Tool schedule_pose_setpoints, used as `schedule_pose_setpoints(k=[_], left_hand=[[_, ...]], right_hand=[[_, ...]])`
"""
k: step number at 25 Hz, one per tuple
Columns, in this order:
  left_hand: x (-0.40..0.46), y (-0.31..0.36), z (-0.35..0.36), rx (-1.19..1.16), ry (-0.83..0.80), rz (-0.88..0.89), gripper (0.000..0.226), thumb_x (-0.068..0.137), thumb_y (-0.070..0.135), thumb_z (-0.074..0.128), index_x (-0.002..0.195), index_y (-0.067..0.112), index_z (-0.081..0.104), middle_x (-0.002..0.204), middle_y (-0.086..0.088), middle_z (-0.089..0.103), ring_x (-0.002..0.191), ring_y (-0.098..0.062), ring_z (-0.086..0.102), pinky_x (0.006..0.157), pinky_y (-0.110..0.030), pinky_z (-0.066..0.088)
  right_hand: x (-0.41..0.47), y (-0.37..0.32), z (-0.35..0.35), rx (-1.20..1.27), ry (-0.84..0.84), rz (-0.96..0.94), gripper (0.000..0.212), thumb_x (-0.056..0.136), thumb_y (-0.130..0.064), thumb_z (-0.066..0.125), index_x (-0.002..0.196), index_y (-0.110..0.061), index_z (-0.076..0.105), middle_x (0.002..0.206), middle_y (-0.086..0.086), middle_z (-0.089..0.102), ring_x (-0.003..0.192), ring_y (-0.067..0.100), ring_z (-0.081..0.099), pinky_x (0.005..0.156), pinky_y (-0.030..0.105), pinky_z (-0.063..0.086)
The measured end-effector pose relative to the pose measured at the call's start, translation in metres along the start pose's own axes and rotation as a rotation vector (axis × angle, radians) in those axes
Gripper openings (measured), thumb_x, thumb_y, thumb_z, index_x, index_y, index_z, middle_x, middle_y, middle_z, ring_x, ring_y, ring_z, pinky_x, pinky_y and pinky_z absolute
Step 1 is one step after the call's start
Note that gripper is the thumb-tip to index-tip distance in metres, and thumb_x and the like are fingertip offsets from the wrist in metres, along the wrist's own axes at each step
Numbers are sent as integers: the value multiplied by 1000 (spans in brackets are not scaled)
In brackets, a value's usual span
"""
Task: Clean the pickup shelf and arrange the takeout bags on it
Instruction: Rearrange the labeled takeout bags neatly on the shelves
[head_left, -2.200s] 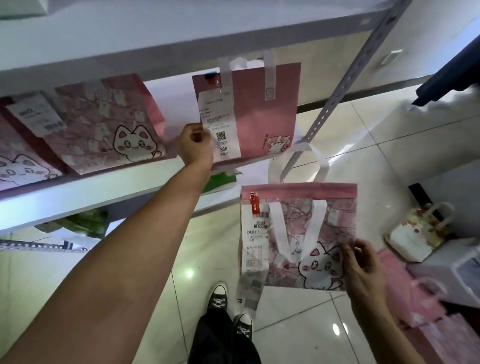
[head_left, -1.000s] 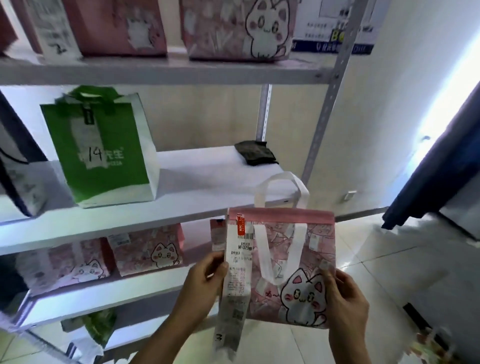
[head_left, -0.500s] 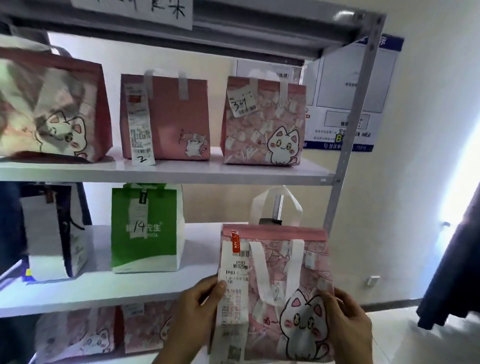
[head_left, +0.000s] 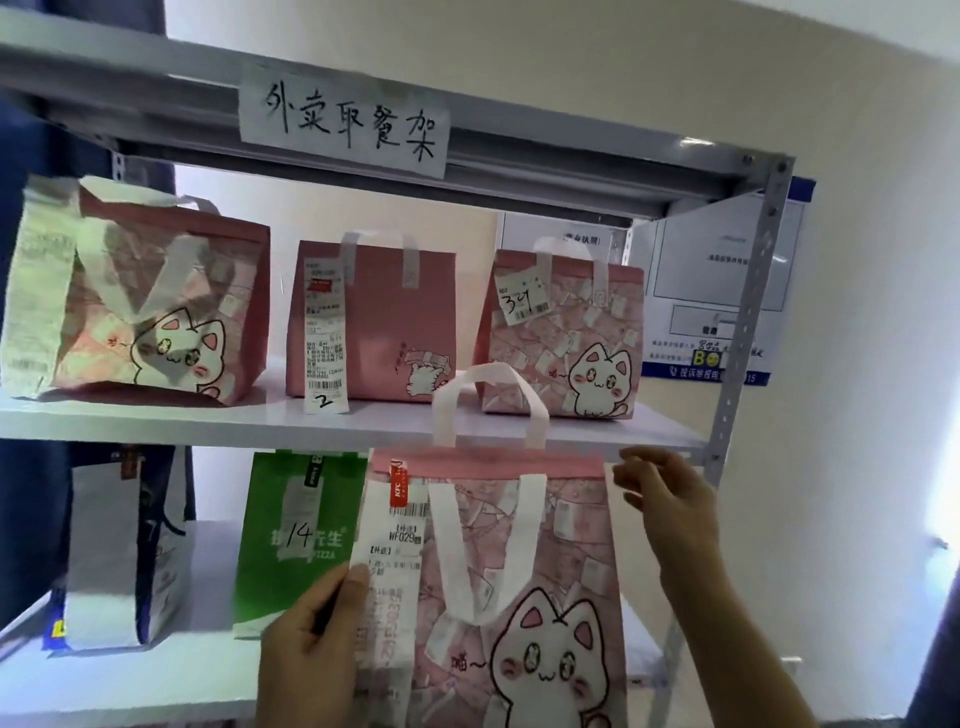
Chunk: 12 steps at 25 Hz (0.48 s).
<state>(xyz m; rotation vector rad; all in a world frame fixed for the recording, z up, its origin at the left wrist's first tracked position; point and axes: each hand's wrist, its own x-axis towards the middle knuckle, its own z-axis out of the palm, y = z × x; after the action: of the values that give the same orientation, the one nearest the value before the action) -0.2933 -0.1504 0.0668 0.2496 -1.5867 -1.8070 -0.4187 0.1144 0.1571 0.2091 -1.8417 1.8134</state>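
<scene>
Pink fabric takeout bag with a white cat drawing and white loop handles (head_left: 524, 597) is held up in front of the grey metal pickup shelf (head_left: 748, 312), at the height of the middle board. A long white paper receipt (head_left: 387, 566) hangs down the bag's left front side, with a small red tag at its top. The left hand (head_left: 311, 644) holds the bag at its left edge; its thumb lies flat on the receipt, and the other fingers are hidden behind the bag, so I cannot tell how they lie. The right hand (head_left: 670, 499) is at the upper right corner of the bag, with the fingers loosely spread and a little bent; it is not clear if they touch the bag or are just beside it.

On the upper white board three pink bags stand in a row: a wide cat-print bag at the left (head_left: 150, 301), a plain pink bag with a receipt marked 2 (head_left: 384, 327) in the middle, and a cat-print bag with a tag marked 327 or similar (head_left: 566, 338) at the right. On the middle board stand a green bag marked 14 (head_left: 296, 540) and a white and dark blue bag (head_left: 124, 556). A handwritten white paper sign (head_left: 343, 124) is stuck on the top beam. A blue-edged notice (head_left: 711, 291) hangs on the wall behind.
</scene>
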Motion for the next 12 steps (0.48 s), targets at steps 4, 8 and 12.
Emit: schedule_pose_setpoints(k=[4,8,12], left_hand=[[9,24,-3,-20,60,44,11,89,31,65,85,40,70,74,20,75,65,-2,71,43,-12,49],[21,50,1,-19,152,95,14,90,29,65,84,40,69,70,23,73,66,-9,70,53,-18,51],[33,68,5,0,221,147,19,90,30,66,77,44,69,69,23,73,76,-13,68,60,-24,49]], right_hand=[[93,-31,25,-66,45,-138,16,95,-17,62,111,-17,64,102,0,69,93,14,66,77,27,52],[183,-39,38,-179,127,-31,54,95,-28,65,142,-13,43,136,10,53,92,15,54,72,24,44],[232,-26,33,-219,50,127,66,94,-39,66,149,-12,39,146,14,50,117,31,58,82,34,47]])
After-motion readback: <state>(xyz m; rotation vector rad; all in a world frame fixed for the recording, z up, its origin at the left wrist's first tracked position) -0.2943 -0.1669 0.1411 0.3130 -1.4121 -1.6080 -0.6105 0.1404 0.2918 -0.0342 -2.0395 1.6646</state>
